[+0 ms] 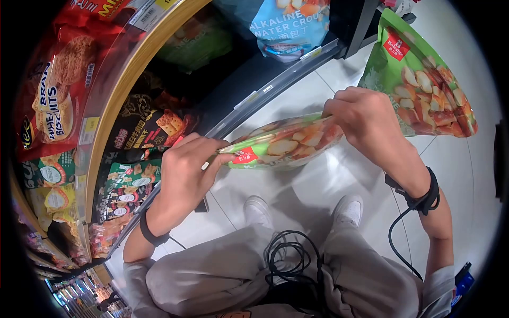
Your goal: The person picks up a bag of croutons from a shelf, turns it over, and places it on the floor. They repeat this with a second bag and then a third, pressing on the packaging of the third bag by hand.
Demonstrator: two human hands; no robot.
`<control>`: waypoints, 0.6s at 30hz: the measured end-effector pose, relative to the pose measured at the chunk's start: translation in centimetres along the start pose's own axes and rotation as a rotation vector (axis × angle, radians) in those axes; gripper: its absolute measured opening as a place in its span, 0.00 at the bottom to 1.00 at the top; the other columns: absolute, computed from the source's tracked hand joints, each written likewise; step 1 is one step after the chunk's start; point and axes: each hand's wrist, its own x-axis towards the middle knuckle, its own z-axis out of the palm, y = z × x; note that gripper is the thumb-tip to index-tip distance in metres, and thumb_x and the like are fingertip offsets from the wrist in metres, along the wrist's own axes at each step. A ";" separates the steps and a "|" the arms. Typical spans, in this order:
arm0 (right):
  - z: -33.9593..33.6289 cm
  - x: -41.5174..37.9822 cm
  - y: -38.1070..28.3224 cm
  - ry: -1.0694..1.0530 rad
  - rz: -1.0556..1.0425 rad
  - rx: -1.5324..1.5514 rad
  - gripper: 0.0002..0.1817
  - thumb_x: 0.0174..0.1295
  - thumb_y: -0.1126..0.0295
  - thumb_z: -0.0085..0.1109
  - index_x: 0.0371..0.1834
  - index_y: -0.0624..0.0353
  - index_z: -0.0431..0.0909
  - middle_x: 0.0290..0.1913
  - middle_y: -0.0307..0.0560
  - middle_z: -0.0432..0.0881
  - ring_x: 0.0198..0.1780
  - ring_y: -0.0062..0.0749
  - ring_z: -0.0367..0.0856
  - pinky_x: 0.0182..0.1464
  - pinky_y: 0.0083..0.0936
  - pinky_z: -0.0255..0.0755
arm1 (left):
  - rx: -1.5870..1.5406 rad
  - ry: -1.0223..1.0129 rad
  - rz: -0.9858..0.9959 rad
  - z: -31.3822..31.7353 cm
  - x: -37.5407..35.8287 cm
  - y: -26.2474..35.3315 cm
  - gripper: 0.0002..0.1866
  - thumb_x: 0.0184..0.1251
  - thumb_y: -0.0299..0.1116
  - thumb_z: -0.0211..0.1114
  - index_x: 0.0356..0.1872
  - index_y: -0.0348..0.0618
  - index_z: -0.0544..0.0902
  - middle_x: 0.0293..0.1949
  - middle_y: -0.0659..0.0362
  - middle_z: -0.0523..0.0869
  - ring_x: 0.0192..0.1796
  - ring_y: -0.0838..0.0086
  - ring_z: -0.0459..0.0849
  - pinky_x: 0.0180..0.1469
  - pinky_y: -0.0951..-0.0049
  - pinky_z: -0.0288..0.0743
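A green snack bag point(289, 144) with a red label and pictures of croutons stretches between my two hands, low over the floor. My left hand point(185, 172) pinches its left end, thumb in front near the red label. At the other end, the fingers of my right hand point(368, 119) are closed on the bag's upper corner. A second green bag point(432, 95) of the same print is just beyond my right hand, which overlaps its lower left edge.
Left of me, a curved shelf edge point(106, 108) fronts a red biscuit bag point(66, 87) and several snack packs. A blue crouton bag point(290, 29) stands on the dark lower shelf point(233, 79). A coiled black cable point(289, 257) lies between my legs, and white tiles point(297, 196) cover the floor.
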 end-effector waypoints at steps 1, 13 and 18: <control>-0.2 0.0 -0.1 -0.023 0.018 0.015 0.08 0.41 0.78 0.61 0.27 0.61 0.77 0.27 0.47 0.78 0.34 0.46 0.80 0.33 0.40 0.75 | -0.016 0.011 0.000 0.0 -0.1 0.0 0.09 0.53 0.27 0.75 0.34 0.34 0.86 0.26 0.50 0.84 0.29 0.60 0.81 0.33 0.68 0.73; -0.8 1.3 -3.7 -0.281 -0.179 0.037 0.13 0.49 0.77 0.59 0.41 0.57 0.79 0.35 0.42 0.82 0.42 0.41 0.82 0.42 0.35 0.76 | -0.034 0.027 0.167 0.7 0.8 1.3 0.09 0.43 0.18 0.70 0.29 0.38 0.83 0.24 0.55 0.78 0.28 0.61 0.79 0.28 0.65 0.72; 1.1 1.5 -5.8 -0.256 -0.257 0.068 0.15 0.49 0.72 0.60 0.42 0.57 0.77 0.36 0.39 0.80 0.42 0.36 0.81 0.41 0.32 0.75 | -0.023 0.006 0.247 1.0 0.7 2.1 0.09 0.43 0.19 0.68 0.27 0.41 0.80 0.23 0.57 0.75 0.27 0.63 0.78 0.27 0.66 0.72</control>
